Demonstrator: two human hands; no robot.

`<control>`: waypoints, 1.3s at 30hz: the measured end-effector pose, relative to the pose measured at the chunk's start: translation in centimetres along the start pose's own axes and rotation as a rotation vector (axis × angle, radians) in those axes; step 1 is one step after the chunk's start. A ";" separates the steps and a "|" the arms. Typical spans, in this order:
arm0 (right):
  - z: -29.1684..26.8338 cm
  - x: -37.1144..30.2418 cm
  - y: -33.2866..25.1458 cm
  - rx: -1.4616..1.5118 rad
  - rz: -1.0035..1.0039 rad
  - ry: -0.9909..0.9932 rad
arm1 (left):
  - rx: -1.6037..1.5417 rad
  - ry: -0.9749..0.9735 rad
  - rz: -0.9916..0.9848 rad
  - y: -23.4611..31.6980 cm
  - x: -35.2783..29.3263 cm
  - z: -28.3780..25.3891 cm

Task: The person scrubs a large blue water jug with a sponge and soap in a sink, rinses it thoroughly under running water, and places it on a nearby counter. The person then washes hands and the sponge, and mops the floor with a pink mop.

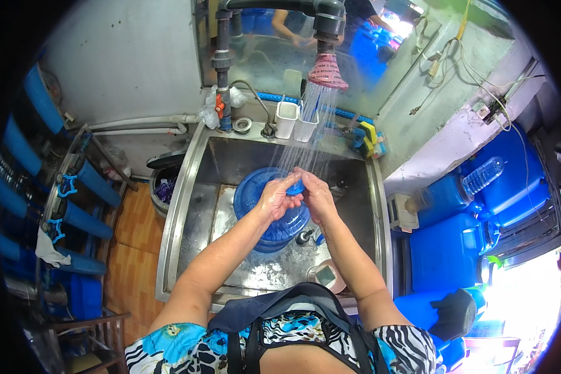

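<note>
A small blue cap [295, 187] is pinched between my two hands, under the falling water. My left hand [277, 198] has its fingers curled below and around the cap. From the other side my right hand [318, 194] closes on it, its fingertips near the left thumb. Water streams down from a shower head [327, 73] wrapped in pink patterned material. Beneath my hands a large round blue plastic container [248, 198] stands in the steel sink [190, 249]. My hands and forearms partly cover it.
Two white plastic holders [286, 119] stand on the sink's back ledge. A red-handled valve [219, 106] sits on the pipe at left. Several blue water jugs [439, 249] stack at right. A pinkish cup-like vessel [327, 276] lies at the sink's front, beside my right forearm.
</note>
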State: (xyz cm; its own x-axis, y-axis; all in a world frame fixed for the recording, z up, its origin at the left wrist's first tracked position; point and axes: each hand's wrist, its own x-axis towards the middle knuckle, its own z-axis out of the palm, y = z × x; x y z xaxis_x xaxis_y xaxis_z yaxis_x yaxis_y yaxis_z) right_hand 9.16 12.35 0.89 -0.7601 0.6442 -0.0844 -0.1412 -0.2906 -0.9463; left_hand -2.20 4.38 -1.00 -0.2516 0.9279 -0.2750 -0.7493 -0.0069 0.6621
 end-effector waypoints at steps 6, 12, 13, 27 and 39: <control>0.4 -0.5 0.2 0.104 0.000 0.003 | 0.061 0.006 0.081 -0.5 -0.3 -0.1; 0.8 -0.6 0.6 0.125 -0.002 -0.092 | 0.225 0.095 0.249 -0.3 -0.9 1.1; 0.7 -0.4 0.6 0.145 0.027 -0.044 | 0.266 0.117 0.267 -0.1 -1.1 1.3; -0.9 3.0 -0.2 0.795 0.474 -0.313 | 0.598 0.472 0.537 4.8 -2.3 -8.1; 1.3 3.0 -3.4 0.391 0.076 -0.257 | 1.308 0.362 0.677 -0.2 2.7 -1.7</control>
State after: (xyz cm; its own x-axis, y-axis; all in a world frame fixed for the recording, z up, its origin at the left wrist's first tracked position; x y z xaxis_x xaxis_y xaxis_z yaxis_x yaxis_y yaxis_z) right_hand 6.54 14.37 4.22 -0.9027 0.4296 -0.0223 -0.2700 -0.6062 -0.7481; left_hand -3.77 6.25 -3.09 -0.5939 0.7452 0.3032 0.5710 0.1250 0.8114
